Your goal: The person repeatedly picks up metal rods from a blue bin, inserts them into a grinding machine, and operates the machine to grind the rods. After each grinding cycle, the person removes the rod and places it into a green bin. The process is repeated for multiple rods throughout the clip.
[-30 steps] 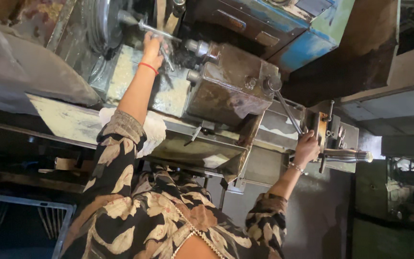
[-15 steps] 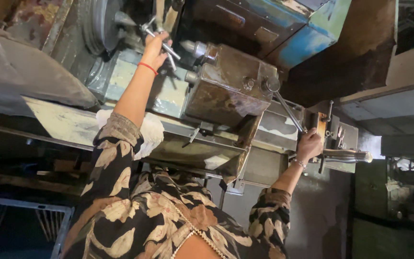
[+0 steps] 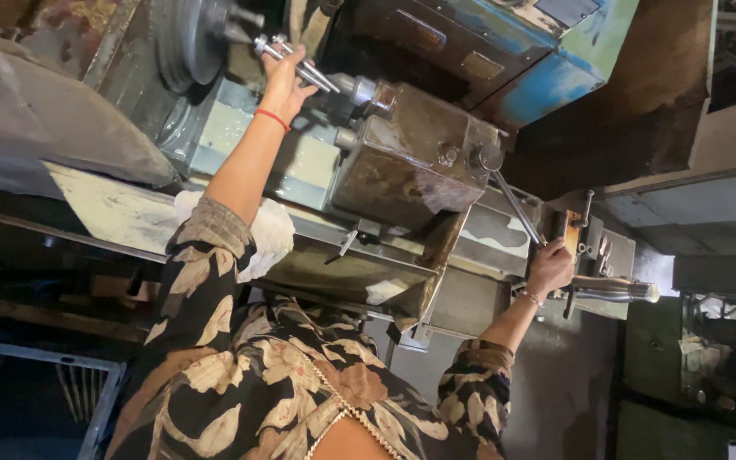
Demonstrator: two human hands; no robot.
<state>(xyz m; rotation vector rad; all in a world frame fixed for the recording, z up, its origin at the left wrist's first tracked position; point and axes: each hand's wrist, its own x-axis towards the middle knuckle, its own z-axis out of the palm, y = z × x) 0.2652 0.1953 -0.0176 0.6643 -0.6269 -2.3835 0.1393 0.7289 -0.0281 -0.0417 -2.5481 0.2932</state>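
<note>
1. Bright steel rods [image 3: 300, 64], a small bundle, upper left of the frame: long axis slanting from upper left down to lower right, ends pointing toward the dark round chuck [image 3: 185, 43] on one side and the brown metal box [image 3: 411, 162] on the other.
2. Left hand [image 3: 283, 81], upper left, red thread at the wrist: fingers curled around the rods from below, closed on them. The rods lie right in this hand; it is by far the nearer of the two.
3. Right hand [image 3: 549, 268], centre right of the frame, well apart from the rods: fingers wrapped shut around the end of a thin dark lever [image 3: 513, 204] that runs up and left to a knob on the brown box.
4. Stout steel handle [image 3: 615, 290], just right of the right hand, lying about level, shiny at its tip; not gripped, as far as can be told.
5. White cloth [image 3: 270, 234], centre left, lying on the pale machine bed [image 3: 112, 213] beside the patterned sleeve of the left arm.
6. Blue-green housing [image 3: 555, 51], upper right, paint worn.
7. Obstructions: chuck jaws and a short grey spindle [image 3: 355, 85] crowd closely about the rods' ends; the brown box stands just to their lower right.
</note>
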